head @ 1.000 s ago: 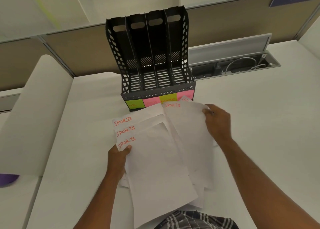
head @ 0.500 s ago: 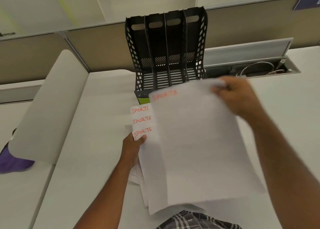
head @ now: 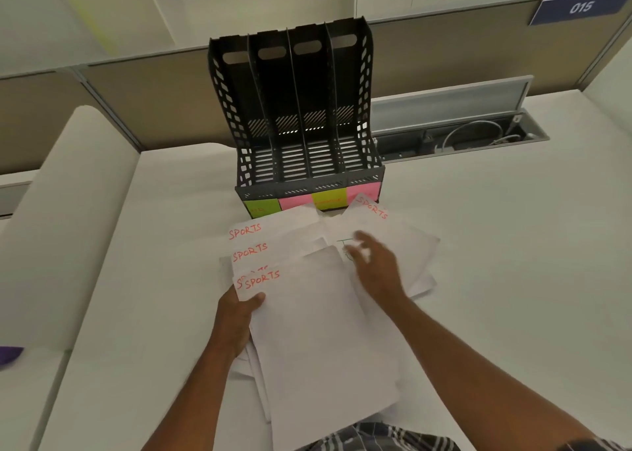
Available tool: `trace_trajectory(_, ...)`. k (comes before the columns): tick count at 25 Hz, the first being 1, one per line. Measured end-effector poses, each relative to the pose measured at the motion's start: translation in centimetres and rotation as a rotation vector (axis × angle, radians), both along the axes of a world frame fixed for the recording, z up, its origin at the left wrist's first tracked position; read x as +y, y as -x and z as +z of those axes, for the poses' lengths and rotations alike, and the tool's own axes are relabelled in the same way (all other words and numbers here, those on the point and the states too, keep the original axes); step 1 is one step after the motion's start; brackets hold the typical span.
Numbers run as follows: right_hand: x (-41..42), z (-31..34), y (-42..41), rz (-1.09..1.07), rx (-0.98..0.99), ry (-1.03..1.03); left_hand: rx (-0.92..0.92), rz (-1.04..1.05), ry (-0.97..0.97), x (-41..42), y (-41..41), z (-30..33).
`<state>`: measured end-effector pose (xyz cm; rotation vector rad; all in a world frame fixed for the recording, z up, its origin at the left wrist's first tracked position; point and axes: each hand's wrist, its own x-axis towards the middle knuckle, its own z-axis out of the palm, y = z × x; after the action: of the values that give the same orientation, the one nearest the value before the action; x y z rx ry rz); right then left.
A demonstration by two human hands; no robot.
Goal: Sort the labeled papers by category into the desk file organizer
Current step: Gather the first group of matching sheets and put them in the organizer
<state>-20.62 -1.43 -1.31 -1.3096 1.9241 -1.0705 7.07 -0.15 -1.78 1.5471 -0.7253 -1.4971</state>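
The left hand (head: 239,317) comes in low from below the organizer (head: 301,122), thumb pinching the near corner of a fanned stack of papers (head: 307,314) marked SPORTS in red. The right hand (head: 372,266) reaches forward over loose sheets (head: 410,245) spread just in front of the organizer, fingers relaxed and blurred, gripping nothing. One sheet there also reads SPORTS. All the paper lies on the white surface (head: 513,245), in front of the black four-slot organizer, whose front carries green and pink labels (head: 313,199). Behind it runs a tan partition (head: 154,102); to its right, an open cable tray (head: 472,136).
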Motion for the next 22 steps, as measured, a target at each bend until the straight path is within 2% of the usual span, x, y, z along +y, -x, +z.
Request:
trace_trajectory(1,-0.4,-0.1,1.6,-0.217,0.097,-0.011,0.021,0.014,0.000,0.0,-0.2,0.1)
trace_trajectory(3,-0.9,0.1,5.4,-0.567,0.172,-0.215,0.064,0.012,0.006,0.2,-0.6,0.2)
trace_trajectory(5,-0.8,0.1,8.4,-0.642,0.034,-0.375,0.068,-0.009,0.009,0.2,-0.8,0.2)
trace_trajectory(6,-0.6,-0.1,9.3,-0.610,-0.037,-0.360,0.067,-0.023,0.013,0.2,-0.6,0.3)
trace_trajectory(8,-0.4,-0.2,9.9,-0.537,-0.058,-0.236,0.065,-0.046,0.027,0.0,-0.4,0.4)
trace_trajectory(11,0.3,1.6,9.0,-0.563,-0.005,-0.027,0.077,-0.068,0.029,-0.1,-0.6,0.3)
trace_trajectory(13,0.4,4.3,8.1,-0.586,-0.028,0.184,0.076,-0.069,0.024,-0.2,-1.0,0.1)
trace_trajectory(15,0.3,7.9,7.7,-0.578,-0.027,0.426,0.078,-0.070,0.027,-0.3,-1.3,-0.3)
trace_trajectory(18,-0.1,14.8,7.8,-0.498,0.090,0.731,0.088,-0.053,0.020,-0.3,-1.6,-0.5)
trace_trajectory(22,-0.2,24.0,8.3,-0.313,0.154,0.965,0.106,-0.039,0.038,-0.4,-1.4,-0.7)
